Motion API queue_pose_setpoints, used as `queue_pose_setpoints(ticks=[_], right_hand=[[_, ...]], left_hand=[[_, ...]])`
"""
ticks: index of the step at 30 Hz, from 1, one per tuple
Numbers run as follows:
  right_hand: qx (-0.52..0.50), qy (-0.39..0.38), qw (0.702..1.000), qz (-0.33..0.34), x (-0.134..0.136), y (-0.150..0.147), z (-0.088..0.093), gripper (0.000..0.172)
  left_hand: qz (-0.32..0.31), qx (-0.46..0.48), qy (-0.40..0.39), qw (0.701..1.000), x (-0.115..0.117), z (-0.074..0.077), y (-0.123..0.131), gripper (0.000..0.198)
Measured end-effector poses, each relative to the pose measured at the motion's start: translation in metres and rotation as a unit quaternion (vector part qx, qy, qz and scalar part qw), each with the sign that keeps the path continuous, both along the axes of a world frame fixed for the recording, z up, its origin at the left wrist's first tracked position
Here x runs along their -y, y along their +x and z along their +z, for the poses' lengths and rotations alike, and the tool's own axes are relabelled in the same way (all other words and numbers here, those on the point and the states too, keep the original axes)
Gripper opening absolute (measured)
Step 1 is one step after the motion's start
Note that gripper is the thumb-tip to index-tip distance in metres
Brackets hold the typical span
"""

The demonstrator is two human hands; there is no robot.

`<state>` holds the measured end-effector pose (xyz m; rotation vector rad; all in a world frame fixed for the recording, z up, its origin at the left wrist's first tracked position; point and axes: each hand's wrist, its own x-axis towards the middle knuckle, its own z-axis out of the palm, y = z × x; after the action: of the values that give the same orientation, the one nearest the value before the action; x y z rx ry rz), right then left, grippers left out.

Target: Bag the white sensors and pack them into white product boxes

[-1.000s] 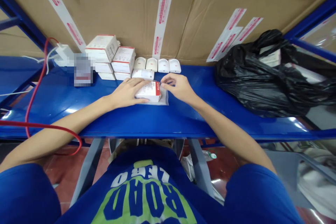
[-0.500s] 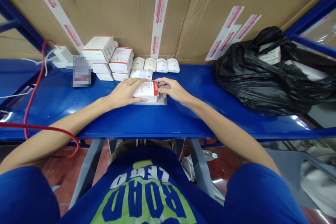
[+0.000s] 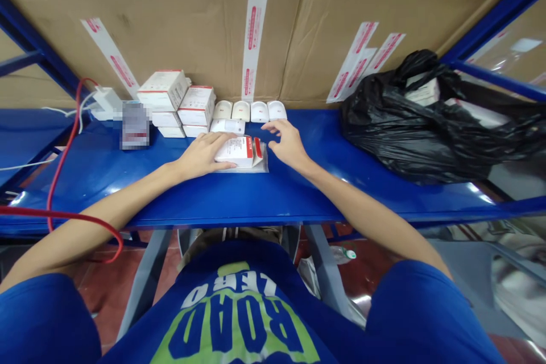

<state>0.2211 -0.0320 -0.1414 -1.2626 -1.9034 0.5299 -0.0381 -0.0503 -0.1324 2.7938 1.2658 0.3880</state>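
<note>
A small white and red cardboard box (image 3: 234,152) lies on the blue table, printed side up. My left hand (image 3: 202,153) grips its left end, fingers over the top and thumb along the near side. At the box's right end the red-edged flap (image 3: 257,149) stands open. My right hand (image 3: 286,141) hovers just right of that flap, fingers curved and apart, holding nothing. Under the box lies a clear plastic bag (image 3: 263,165). Just behind it is a white device (image 3: 229,126), with several white rounded plastic pieces (image 3: 259,111) in a row beyond.
Stacked white boxes (image 3: 162,91) stand at the back left, next to a blurred object (image 3: 135,125) and a white plug (image 3: 107,99). A red cable (image 3: 63,153) loops over the left side. A black plastic bag (image 3: 392,131) holding boxes fills the right.
My right hand has let go of the box's right end and moved away to the right, leaving the open flap in sight. My left hand stays on the box.
</note>
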Motion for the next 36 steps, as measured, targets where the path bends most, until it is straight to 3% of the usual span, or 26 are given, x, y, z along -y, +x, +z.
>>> queue_pose_setpoints(ticks=[2, 6, 10, 15, 20, 24, 29, 32, 36], right_hand=[[-0.036, 0.023, 0.999, 0.024, 0.007, -0.003, 0.002, 0.028], [-0.049, -0.029, 0.996, 0.066, 0.02, -0.011, 0.008, 0.01], [-0.019, -0.086, 0.993, 0.072, 0.021, -0.012, 0.009, 0.009], [-0.054, -0.148, 0.982, 0.102, 0.018, -0.011, 0.01, 0.008], [-0.047, -0.232, 0.956, 0.173, 0.023, -0.011, 0.014, 0.016], [-0.046, -0.203, 0.96, 0.188, 0.025, -0.011, 0.013, 0.029], [-0.007, -0.129, 0.976, 0.175, 0.022, -0.012, 0.007, 0.017], [-0.005, -0.07, 0.978, 0.195, 0.021, -0.015, 0.002, 0.019], [0.004, -0.06, 0.976, 0.209, 0.021, -0.017, -0.001, 0.024]], left_hand=[[-0.002, 0.001, -0.001, 1.0, -0.001, -0.001, -0.001, 0.071], [-0.009, 0.013, -0.001, 1.0, -0.004, -0.005, -0.001, 0.076], [-0.003, 0.017, -0.004, 1.0, -0.005, -0.007, -0.001, 0.076], [0.002, 0.017, -0.001, 1.0, -0.001, -0.004, 0.0, 0.075], [0.007, 0.021, 0.025, 0.999, -0.001, 0.0, -0.003, 0.074], [-0.007, 0.031, 0.051, 0.998, -0.002, 0.0, -0.005, 0.076], [-0.041, 0.042, 0.093, 0.994, 0.002, -0.001, -0.003, 0.077], [-0.051, 0.041, 0.103, 0.993, 0.004, -0.001, -0.003, 0.077], [-0.048, 0.037, 0.096, 0.993, 0.003, -0.001, -0.004, 0.077]])
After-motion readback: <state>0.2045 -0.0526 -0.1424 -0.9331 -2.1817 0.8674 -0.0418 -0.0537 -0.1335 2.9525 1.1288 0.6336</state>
